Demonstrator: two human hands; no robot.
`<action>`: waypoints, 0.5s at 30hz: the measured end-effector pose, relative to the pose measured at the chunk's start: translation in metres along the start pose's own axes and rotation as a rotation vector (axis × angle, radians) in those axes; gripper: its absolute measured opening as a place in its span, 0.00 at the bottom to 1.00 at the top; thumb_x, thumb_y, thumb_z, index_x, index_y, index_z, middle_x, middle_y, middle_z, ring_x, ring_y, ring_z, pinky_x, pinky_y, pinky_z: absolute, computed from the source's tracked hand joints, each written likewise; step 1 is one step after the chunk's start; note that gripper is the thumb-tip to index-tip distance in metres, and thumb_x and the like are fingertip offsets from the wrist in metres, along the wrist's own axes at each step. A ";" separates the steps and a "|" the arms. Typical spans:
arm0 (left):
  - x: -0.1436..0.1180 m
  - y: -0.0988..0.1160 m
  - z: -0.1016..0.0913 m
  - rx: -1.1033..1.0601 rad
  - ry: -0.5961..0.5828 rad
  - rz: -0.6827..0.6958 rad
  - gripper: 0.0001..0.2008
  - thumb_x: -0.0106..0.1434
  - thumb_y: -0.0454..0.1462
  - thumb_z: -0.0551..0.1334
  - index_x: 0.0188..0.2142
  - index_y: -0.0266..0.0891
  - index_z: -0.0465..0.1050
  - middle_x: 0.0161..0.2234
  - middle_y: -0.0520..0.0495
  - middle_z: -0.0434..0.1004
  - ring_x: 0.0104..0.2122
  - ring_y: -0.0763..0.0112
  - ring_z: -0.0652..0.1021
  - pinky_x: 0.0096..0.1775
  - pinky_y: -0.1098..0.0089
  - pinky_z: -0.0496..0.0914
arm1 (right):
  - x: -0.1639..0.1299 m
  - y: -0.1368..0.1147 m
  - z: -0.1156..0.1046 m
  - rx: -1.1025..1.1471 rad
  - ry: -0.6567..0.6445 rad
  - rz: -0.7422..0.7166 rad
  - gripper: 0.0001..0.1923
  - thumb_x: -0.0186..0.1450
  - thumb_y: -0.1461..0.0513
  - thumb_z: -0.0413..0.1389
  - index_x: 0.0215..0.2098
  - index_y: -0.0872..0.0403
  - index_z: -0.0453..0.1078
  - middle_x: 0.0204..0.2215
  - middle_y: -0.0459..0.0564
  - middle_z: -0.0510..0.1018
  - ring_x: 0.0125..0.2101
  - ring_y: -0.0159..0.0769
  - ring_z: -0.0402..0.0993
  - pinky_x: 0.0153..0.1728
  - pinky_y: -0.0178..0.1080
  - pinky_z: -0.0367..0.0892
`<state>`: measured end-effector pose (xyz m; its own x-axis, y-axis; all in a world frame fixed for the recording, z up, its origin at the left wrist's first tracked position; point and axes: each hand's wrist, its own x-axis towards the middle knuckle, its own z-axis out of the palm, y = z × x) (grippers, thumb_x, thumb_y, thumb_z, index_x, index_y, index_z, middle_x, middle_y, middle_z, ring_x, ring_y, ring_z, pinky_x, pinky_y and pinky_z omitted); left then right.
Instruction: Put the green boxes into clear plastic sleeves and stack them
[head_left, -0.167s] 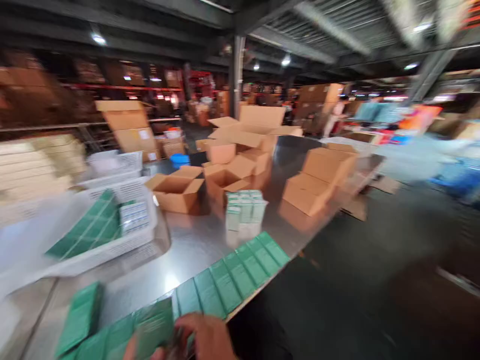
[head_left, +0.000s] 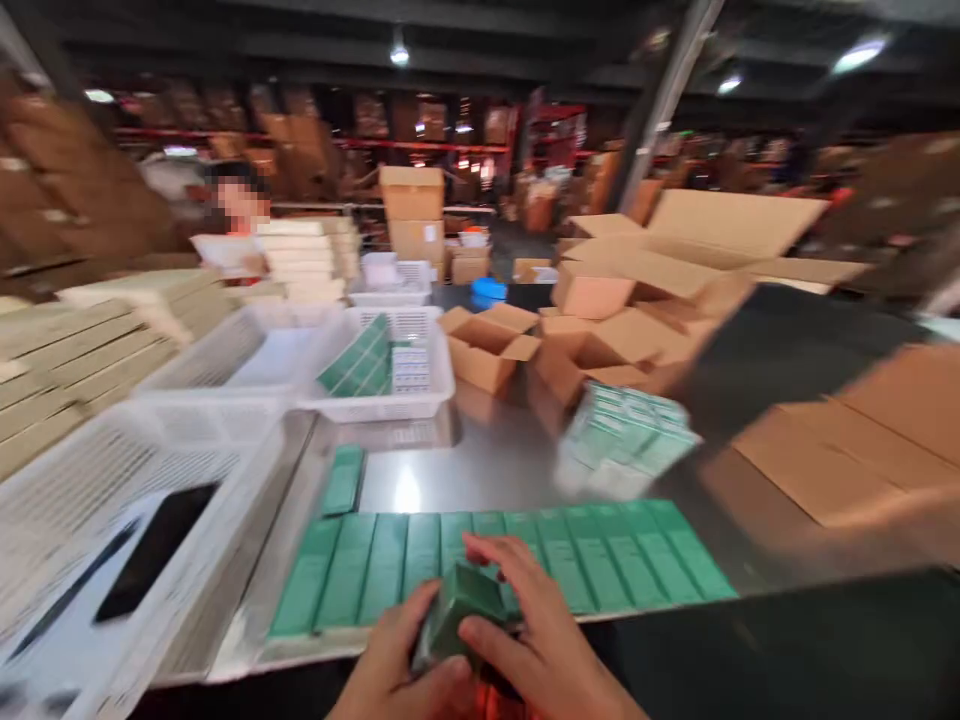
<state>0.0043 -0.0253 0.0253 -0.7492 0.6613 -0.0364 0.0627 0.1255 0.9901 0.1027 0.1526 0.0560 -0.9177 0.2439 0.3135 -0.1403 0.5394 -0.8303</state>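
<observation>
A small green box (head_left: pixel 469 600) is gripped between both hands at the table's near edge. My left hand (head_left: pixel 401 645) closes around its left side and bottom. My right hand (head_left: pixel 529 625) holds it from the right, thumb on the near face and fingers over the far edge. Just beyond, a row of several flat green boxes (head_left: pixel 349 570) lies side by side along the metal table's front. One more green box (head_left: pixel 343 480) lies behind the row's left end. A block of green-and-white boxes (head_left: pixel 634 435) stands behind its right part.
Open cardboard boxes (head_left: pixel 487 350) stand at the back, with another carton (head_left: pixel 832 455) at the right. A white basket (head_left: pixel 442 395) holds a green sheet and small boxes. A phone (head_left: pixel 157 550) lies in the near-left basket. Behind stacked cream boxes (head_left: pixel 300 260) is a person (head_left: pixel 232 215).
The view has swung left, so the table's contents appear farther right and the left baskets and a person have come into view. Both hands still hold the green box.
</observation>
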 end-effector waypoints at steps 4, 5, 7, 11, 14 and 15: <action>-0.009 -0.009 -0.028 -0.062 -0.068 -0.040 0.21 0.52 0.47 0.72 0.43 0.39 0.78 0.40 0.45 0.81 0.41 0.58 0.78 0.44 0.66 0.73 | 0.037 -0.021 0.011 0.116 -0.171 -0.046 0.12 0.67 0.53 0.61 0.48 0.43 0.75 0.39 0.47 0.77 0.39 0.36 0.75 0.41 0.35 0.71; -0.011 -0.011 -0.036 -0.108 -0.105 -0.044 0.19 0.54 0.46 0.71 0.40 0.38 0.78 0.35 0.46 0.81 0.36 0.60 0.78 0.40 0.67 0.73 | 0.044 -0.025 0.018 0.138 -0.150 -0.052 0.11 0.67 0.54 0.61 0.47 0.43 0.76 0.38 0.46 0.77 0.39 0.35 0.75 0.40 0.34 0.71; -0.014 -0.013 -0.052 -0.194 -0.174 -0.023 0.14 0.57 0.46 0.69 0.36 0.36 0.77 0.27 0.48 0.79 0.28 0.65 0.77 0.34 0.70 0.70 | 0.060 -0.034 0.030 0.178 -0.083 -0.072 0.09 0.66 0.54 0.62 0.44 0.43 0.77 0.38 0.46 0.78 0.39 0.34 0.75 0.39 0.33 0.71; -0.018 -0.020 -0.083 -0.189 -0.164 0.082 0.20 0.68 0.46 0.58 0.26 0.36 0.78 0.24 0.46 0.76 0.27 0.67 0.75 0.34 0.69 0.66 | 0.115 -0.032 0.040 0.226 0.126 -0.023 0.12 0.65 0.51 0.62 0.44 0.45 0.78 0.40 0.48 0.80 0.41 0.38 0.75 0.40 0.36 0.71; -0.022 -0.033 -0.098 -0.122 0.019 0.141 0.19 0.66 0.38 0.59 0.19 0.38 0.77 0.24 0.46 0.75 0.27 0.68 0.74 0.33 0.70 0.65 | 0.170 -0.005 0.043 0.217 0.088 0.147 0.21 0.62 0.46 0.61 0.47 0.49 0.77 0.40 0.50 0.79 0.38 0.38 0.73 0.36 0.38 0.70; -0.024 -0.038 -0.101 -0.112 0.098 0.157 0.17 0.63 0.35 0.61 0.18 0.38 0.75 0.24 0.47 0.74 0.27 0.69 0.73 0.32 0.71 0.64 | 0.189 0.008 0.046 0.216 0.043 0.207 0.24 0.61 0.44 0.61 0.47 0.50 0.77 0.39 0.50 0.78 0.36 0.37 0.72 0.34 0.37 0.69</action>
<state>-0.0470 -0.1203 0.0023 -0.7971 0.5903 0.1275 0.1141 -0.0601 0.9917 -0.0885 0.1658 0.0876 -0.9191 0.3675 0.1424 -0.0314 0.2919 -0.9559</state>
